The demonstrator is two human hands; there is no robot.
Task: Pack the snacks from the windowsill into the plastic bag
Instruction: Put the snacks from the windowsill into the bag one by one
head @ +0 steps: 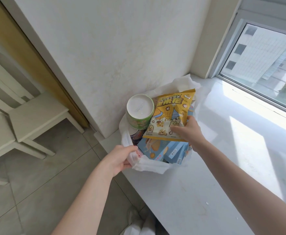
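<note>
Right hand (pixel 188 131) gripping popcorn bag (pixel 168 114), green cup (pixel 139 111) alongside

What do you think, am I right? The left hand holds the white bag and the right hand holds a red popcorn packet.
Nearly. In the head view the popcorn packet is yellow, not red. The left hand does hold the white bag and the right hand holds the packet.

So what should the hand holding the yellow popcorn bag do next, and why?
Probably push the yellow popcorn bag down and let go. The right hand grips it over the plastic bag, whose edge the left hand holds open. It sits high on the blue boxes, beside the green cup, so it likely isn't fully in.
</note>
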